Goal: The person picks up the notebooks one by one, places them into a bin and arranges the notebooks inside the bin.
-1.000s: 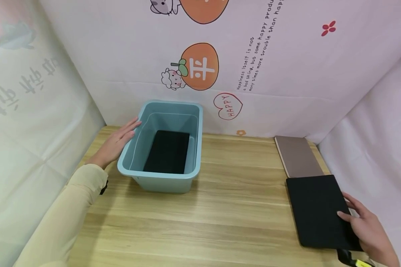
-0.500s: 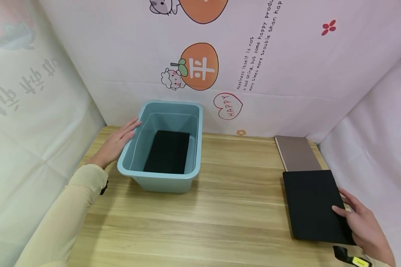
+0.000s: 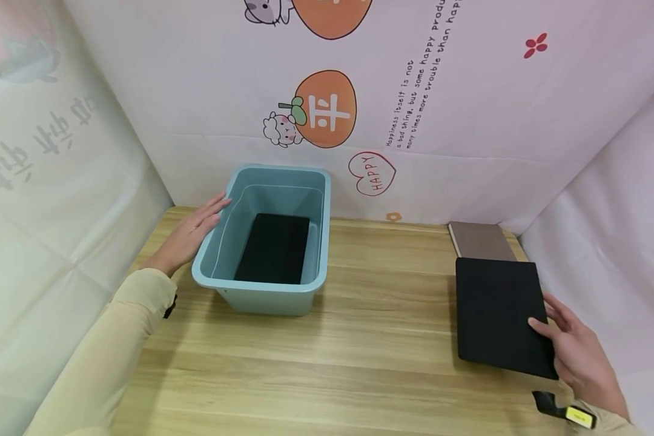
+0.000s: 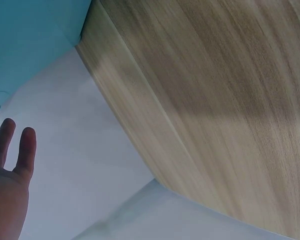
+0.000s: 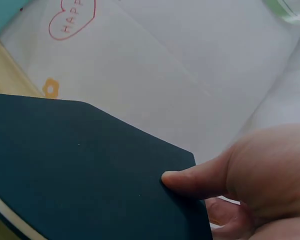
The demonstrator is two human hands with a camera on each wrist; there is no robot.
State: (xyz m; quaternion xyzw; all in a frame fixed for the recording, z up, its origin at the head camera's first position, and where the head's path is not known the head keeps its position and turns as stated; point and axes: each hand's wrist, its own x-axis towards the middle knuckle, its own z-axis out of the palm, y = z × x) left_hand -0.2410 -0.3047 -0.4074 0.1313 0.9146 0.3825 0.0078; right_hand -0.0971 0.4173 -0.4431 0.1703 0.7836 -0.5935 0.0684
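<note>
My right hand pinches a black notebook by its right edge, thumb on the cover and fingers beneath. In the right wrist view the notebook shows a pale page edge at lower left. It is raised off the table and tilted. With fingers extended, my left hand rests against the left rim of a light blue plastic bin. Two of its fingertips show near the bin's wall in the left wrist view. A flat black rectangular thing lies at the bottom of the bin.
A brown notebook lies at the table's back right, its near part hidden behind the black one. Printed cloth hangs behind the wooden table, and white cloth flanks both sides.
My right hand has moved away from me and to the left, lifting the black notebook, which now covers more of the brown one. The left hand and the bin have not moved.
</note>
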